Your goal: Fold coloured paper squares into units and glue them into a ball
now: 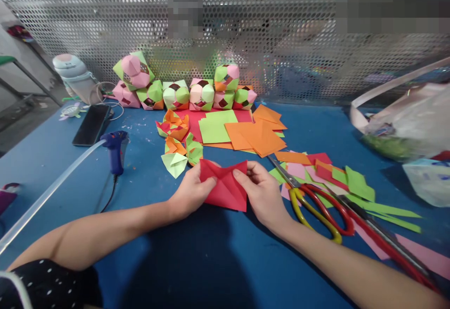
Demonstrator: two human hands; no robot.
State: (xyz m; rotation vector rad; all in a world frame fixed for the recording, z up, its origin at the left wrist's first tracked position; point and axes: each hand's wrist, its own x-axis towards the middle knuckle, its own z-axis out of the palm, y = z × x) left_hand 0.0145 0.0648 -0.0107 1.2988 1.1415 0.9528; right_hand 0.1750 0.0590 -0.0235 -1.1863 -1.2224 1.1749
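A creased square of red paper (225, 189) is held up between my two hands, just above the blue table. My left hand (191, 191) pinches its left side, thumb on the near face. My right hand (262, 192) grips the right edge the same way, its fingertips partly behind the sheet. The paper's upper edge dips in the middle, and fold lines cross its face. Just beyond my left hand lie folded paper pieces in orange, red and green (176, 125). Scissors (314, 206) with red and yellow handles rest beside my right hand.
Stacked green and orange paper sheets (218, 127) lie ahead. Folded paper balls (202, 94) line the perforated metal panel (281, 60). Left are a blue glue gun (116, 152), a phone (92, 124) and a bottle (75, 77). Right are paper scraps (360, 187), a red cutter-like tool (386, 238) and plastic bags (415, 121).
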